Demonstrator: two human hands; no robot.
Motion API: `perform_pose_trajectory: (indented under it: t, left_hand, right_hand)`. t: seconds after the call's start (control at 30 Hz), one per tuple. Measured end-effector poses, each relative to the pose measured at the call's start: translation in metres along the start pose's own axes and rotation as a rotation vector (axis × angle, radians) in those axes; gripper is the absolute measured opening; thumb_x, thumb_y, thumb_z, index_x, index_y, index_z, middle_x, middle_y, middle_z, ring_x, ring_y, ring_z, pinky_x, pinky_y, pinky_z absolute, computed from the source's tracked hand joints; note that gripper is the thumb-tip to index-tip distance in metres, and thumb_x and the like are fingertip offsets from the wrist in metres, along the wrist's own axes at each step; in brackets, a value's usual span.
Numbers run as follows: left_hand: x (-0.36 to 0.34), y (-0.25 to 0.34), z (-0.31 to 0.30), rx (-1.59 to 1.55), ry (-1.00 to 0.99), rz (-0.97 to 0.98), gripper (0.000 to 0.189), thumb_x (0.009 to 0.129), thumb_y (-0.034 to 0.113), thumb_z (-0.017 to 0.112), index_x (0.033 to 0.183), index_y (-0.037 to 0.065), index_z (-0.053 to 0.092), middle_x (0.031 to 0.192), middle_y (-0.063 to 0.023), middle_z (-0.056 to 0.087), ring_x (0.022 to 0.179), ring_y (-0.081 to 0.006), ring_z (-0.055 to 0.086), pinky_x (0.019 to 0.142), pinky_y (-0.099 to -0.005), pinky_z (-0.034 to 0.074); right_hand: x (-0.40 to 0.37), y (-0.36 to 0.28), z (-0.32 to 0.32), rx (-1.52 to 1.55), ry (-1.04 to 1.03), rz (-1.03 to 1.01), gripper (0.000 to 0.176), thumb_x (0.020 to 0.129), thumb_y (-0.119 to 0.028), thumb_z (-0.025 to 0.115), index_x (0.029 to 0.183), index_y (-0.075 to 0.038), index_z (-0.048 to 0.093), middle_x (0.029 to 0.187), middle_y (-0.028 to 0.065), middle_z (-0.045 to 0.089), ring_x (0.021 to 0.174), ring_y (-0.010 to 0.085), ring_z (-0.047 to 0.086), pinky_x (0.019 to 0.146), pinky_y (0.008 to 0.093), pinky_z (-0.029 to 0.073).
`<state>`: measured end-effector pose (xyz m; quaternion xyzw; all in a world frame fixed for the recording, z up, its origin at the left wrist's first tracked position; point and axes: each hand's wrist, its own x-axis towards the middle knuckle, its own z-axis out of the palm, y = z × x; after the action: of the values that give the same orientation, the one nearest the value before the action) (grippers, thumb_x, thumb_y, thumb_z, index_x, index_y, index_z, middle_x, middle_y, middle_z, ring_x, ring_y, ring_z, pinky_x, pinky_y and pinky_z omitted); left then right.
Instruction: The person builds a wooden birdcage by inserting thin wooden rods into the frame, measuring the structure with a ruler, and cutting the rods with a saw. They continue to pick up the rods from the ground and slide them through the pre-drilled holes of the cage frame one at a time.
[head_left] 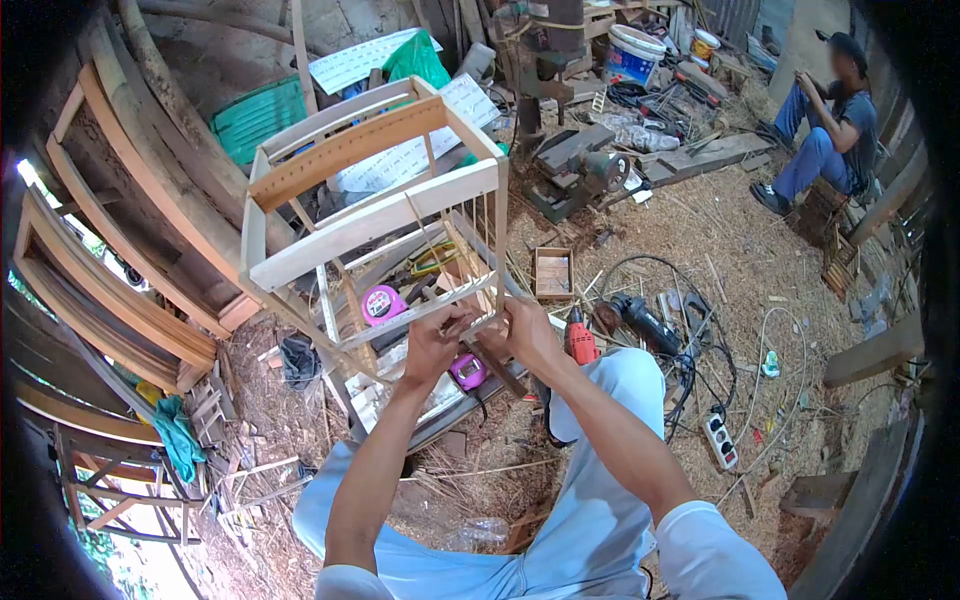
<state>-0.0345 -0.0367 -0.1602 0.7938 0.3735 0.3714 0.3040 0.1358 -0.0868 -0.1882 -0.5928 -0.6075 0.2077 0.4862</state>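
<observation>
Left hand [432, 347] is curling its fingers in at the lower rail of the wooden frame [380, 230], and I'm bringing the right hand [530, 332] in just beside it, around the near lower corner. Both are touching the frame, but the fingertips are hiding behind wood and knuckles, so I can't tell how firmly either is closing. The frame is standing at a slant in front of the knees, its slatted side facing right; I'm judging that two hands this close are steadying that corner while the fingers are working there. A dark strip [503, 374] is poking out below them; whether it's being held, I can't tell. The purple tape measure [467, 371] is lying just below the hands, the pink tape measure [382, 305] is showing through the frame, both probably sitting there for easy reach.
</observation>
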Motion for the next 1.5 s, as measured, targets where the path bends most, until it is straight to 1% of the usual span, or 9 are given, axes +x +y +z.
perform_pose_trajectory:
  t: [0.4,0.47,0.6,0.83,0.93,1.0,1.1,1.3,1.5]
  left_hand:
    - [0.0,-0.014,-0.005,-0.027,-0.042,-0.009,0.012,0.083,0.002,0.066,0.095,0.003,0.068,0.085,-0.0086,0.07,0.079,-0.0147,0.066,0.071,-0.0301,0.052]
    - [-0.009,-0.045,0.004,0.445,-0.01,0.139,0.014,0.081,0.001,0.065,0.095,0.002,0.068,0.086,-0.0109,0.07,0.078,-0.0195,0.067,0.069,-0.0317,0.052]
    - [-0.023,0.101,-0.031,0.389,0.097,-0.18,0.019,0.079,0.001,0.067,0.097,0.003,0.067,0.089,-0.0134,0.069,0.08,-0.025,0.067,0.071,-0.0333,0.051]
    - [0.021,0.184,-0.084,0.878,0.481,0.549,0.034,0.073,0.009,0.075,0.105,0.006,0.061,0.095,-0.01,0.064,0.094,-0.0289,0.06,0.085,-0.0377,0.046]
    - [0.059,0.205,-0.115,0.909,0.371,0.604,0.049,0.072,0.012,0.078,0.116,0.007,0.057,0.103,-0.0123,0.064,0.097,-0.0262,0.061,0.084,-0.0353,0.048]
    - [0.081,0.204,-0.129,0.407,0.018,0.245,0.044,0.074,0.011,0.077,0.114,0.005,0.059,0.104,-0.01,0.065,0.095,-0.021,0.063,0.085,-0.0329,0.049]
    - [0.099,0.218,-0.136,0.408,-0.185,0.13,0.035,0.077,0.01,0.075,0.109,0.003,0.062,0.102,-0.0078,0.067,0.093,-0.0174,0.063,0.082,-0.0312,0.05]
    - [0.095,0.21,-0.123,0.559,-0.078,0.342,0.029,0.08,0.012,0.072,0.106,0.003,0.063,0.098,-0.0096,0.068,0.087,-0.0198,0.066,0.079,-0.0308,0.05]
    - [0.103,0.22,-0.123,0.637,-0.206,0.298,0.029,0.084,0.017,0.069,0.109,0.004,0.062,0.098,-0.0142,0.068,0.086,-0.0242,0.066,0.079,-0.0339,0.05]
  right_hand:
    - [0.002,0.002,0.0,0.044,-0.101,0.096,0.036,0.068,-0.019,0.075,0.09,0.006,0.063,0.086,0.0288,0.062,0.081,0.0443,0.062,0.07,0.0469,0.049]
    - [0.002,-0.001,-0.002,0.003,-0.083,0.052,0.035,0.069,-0.018,0.074,0.091,0.006,0.062,0.084,0.0286,0.062,0.08,0.0446,0.062,0.069,0.0467,0.049]
    - [0.001,-0.01,-0.014,0.005,-0.077,-0.001,0.033,0.071,-0.014,0.07,0.095,0.007,0.061,0.078,0.0278,0.061,0.078,0.045,0.062,0.068,0.0462,0.049]
    - [0.004,-0.032,-0.03,0.08,-0.145,0.038,0.03,0.073,-0.009,0.068,0.096,0.009,0.061,0.079,0.0308,0.061,0.08,0.0438,0.063,0.068,0.0476,0.049]
    - [0.004,-0.004,-0.011,0.013,0.0,0.044,0.041,0.071,-0.011,0.069,0.106,0.008,0.06,0.087,0.032,0.062,0.08,0.0452,0.063,0.07,0.0478,0.049]
    - [0.009,-0.007,-0.015,-0.03,0.098,0.064,0.05,0.07,-0.014,0.072,0.113,0.006,0.056,0.097,0.0316,0.062,0.086,0.047,0.061,0.074,0.0484,0.049]
    - [0.015,-0.024,-0.024,0.178,0.182,0.077,0.05,0.074,-0.015,0.071,0.116,0.007,0.055,0.103,0.0308,0.06,0.095,0.0462,0.059,0.082,0.048,0.049]
    - [0.009,-0.017,-0.012,0.198,0.053,-0.163,0.048,0.089,-0.016,0.06,0.13,0.004,0.046,0.12,0.0286,0.054,0.112,0.0436,0.052,0.095,0.0447,0.042]
    - [0.008,-0.025,-0.017,0.25,-0.057,-0.011,0.053,0.083,-0.004,0.059,0.132,0.004,0.041,0.123,0.03,0.049,0.113,0.0465,0.048,0.096,0.0472,0.04]
